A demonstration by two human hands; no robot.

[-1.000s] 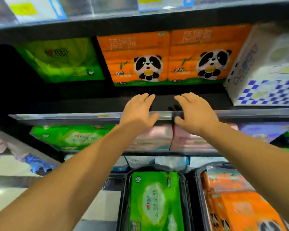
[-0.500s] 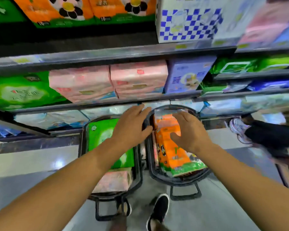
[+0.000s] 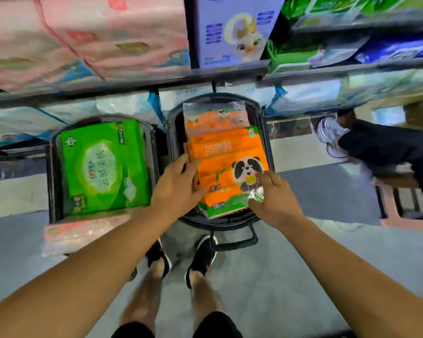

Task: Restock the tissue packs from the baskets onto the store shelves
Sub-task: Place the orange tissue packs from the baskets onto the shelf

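- The orange pack (image 3: 226, 167) you see wears glossy, crinkled plastic film.
- The green pack (image 3: 103, 164) looks equally shiny.
- Your baskets (image 3: 265, 132) look like matt dark plastic.
- The floor (image 3: 291, 276) is smooth.

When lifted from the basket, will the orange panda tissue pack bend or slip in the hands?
The orange plastic-wrapped panda tissue pack looks soft, so it would probably sag a little. Its shiny film may be slippery. The left hand and right hand at opposite edges should steady it.
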